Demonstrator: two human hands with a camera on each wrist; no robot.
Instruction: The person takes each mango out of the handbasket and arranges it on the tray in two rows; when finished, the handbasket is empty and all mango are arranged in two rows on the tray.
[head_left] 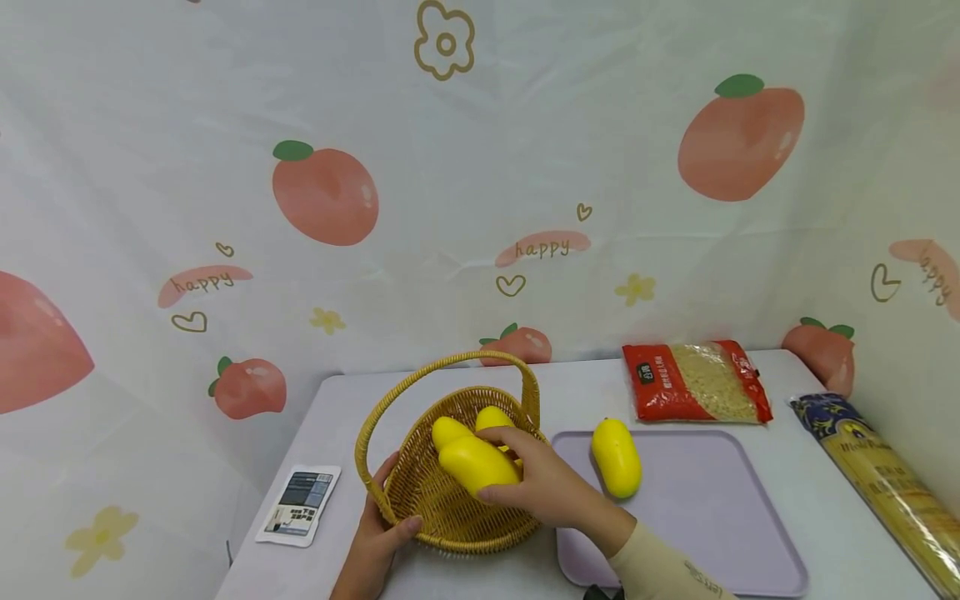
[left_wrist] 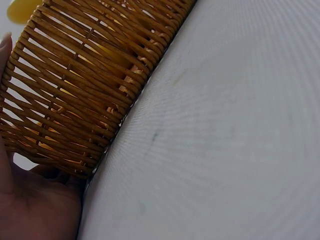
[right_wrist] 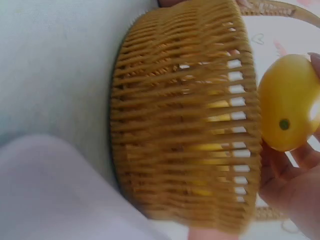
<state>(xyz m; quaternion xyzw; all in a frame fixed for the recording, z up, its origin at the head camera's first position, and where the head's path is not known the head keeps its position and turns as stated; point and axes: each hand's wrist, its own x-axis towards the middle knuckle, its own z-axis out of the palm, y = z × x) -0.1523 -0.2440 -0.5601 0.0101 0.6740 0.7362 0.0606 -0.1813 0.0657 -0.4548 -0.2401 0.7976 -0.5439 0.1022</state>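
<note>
My right hand (head_left: 538, 477) grips a yellow mango (head_left: 474, 463) above the wicker basket (head_left: 431, 502); in the right wrist view, the held mango (right_wrist: 286, 107) shows a dark stem spot beside the basket's rim. Two more mangoes, one on the left (head_left: 447, 430) and one farther back (head_left: 492, 417), lie inside the basket, partly covered by the held one. With its thumb at the rim, my left hand (head_left: 377, 533) holds the basket's left side. The left wrist view shows that hand (left_wrist: 37, 210) against the woven wall (left_wrist: 75, 85). Another mango (head_left: 617, 458) rests on the lilac tray (head_left: 705, 517).
The basket's tall handle (head_left: 408, 385) arches over its back left. Behind the tray lies a red bag (head_left: 697, 382) of pale dry food. A long yellow packet (head_left: 877, 483) lies along the right edge. On the left is a small white packet (head_left: 300, 506). Printed cloth hangs behind the table.
</note>
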